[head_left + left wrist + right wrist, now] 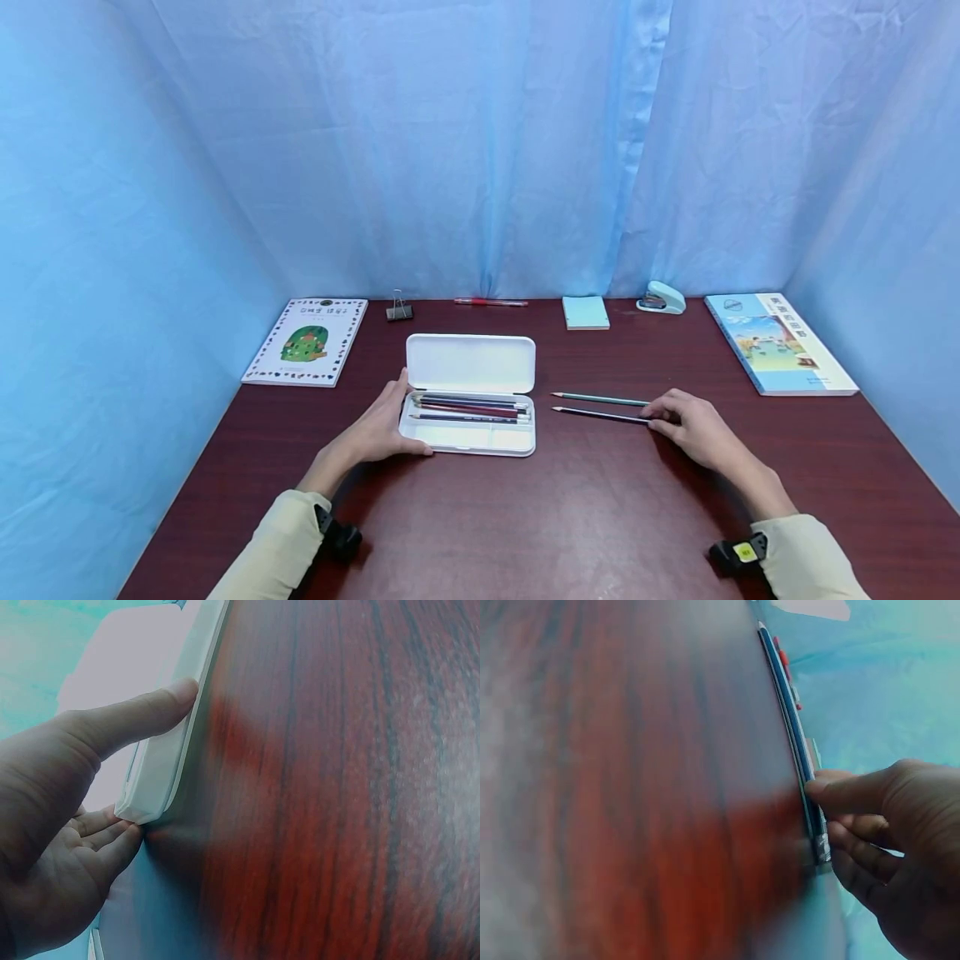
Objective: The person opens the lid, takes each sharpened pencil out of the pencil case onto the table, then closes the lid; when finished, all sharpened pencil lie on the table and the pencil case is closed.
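- The left hand (382,425) grips a white, rectangular, hinged pencil case (471,364) by its front left corner, thumb along the front wall, fingers at the left side, so that corner is partly covered
- The case sits near the middle of the dark reddish-brown wooden table (570,517), its raised lid between the tray and a slim red pen (491,302) at the back
- Slim dark and dark-red pencils (468,409) lie lengthwise in the tray, taking up its rear part
- The right hand (693,429) pinches a slim dark pencil (600,415) near its rear end, the tip apart from the case
- A slim light-green pencil (600,399) lies just behind, its end at the fingers; I cannot tell whether they grip it too
- Along the back: a black metal binder clip (400,313), a pale-blue square note pad (587,314) and a light-blue stapler (662,298)
- A white picture-covered book (307,343) lies left, a thick blue-and-white book (780,343) right
- Light-blue cloth curtains (450,150) close in the back and sides
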Action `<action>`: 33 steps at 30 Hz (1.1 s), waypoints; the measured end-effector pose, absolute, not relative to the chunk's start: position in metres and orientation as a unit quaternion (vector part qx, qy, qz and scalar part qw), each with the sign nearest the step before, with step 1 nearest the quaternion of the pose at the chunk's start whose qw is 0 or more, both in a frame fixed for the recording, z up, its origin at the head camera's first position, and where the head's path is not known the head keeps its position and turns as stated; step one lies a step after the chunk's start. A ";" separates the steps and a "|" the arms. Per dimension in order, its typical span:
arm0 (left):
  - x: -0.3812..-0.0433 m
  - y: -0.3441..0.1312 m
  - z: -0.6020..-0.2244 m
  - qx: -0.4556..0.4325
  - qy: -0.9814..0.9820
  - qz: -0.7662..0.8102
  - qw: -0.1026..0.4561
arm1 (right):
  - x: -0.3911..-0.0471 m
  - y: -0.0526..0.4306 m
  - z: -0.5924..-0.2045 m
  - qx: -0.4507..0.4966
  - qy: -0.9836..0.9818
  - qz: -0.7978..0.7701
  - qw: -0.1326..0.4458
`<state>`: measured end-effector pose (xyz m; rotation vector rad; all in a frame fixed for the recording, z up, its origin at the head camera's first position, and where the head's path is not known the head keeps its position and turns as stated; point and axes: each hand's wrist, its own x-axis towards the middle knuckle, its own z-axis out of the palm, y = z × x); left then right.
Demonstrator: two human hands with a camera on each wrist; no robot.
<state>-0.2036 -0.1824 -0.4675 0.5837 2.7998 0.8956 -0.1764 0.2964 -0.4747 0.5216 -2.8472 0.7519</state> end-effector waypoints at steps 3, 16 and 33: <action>-0.204 -0.182 -0.467 0.194 0.931 0.299 0.073 | -0.179 0.283 -0.466 0.191 -0.944 0.254 0.090; -0.203 -0.183 -0.467 0.200 0.932 0.294 0.071 | -0.203 0.160 -0.453 0.285 -0.903 0.320 0.031; -0.203 -0.182 -0.466 0.199 0.930 0.300 0.070 | -0.205 0.107 -0.458 0.345 -0.900 0.267 -0.010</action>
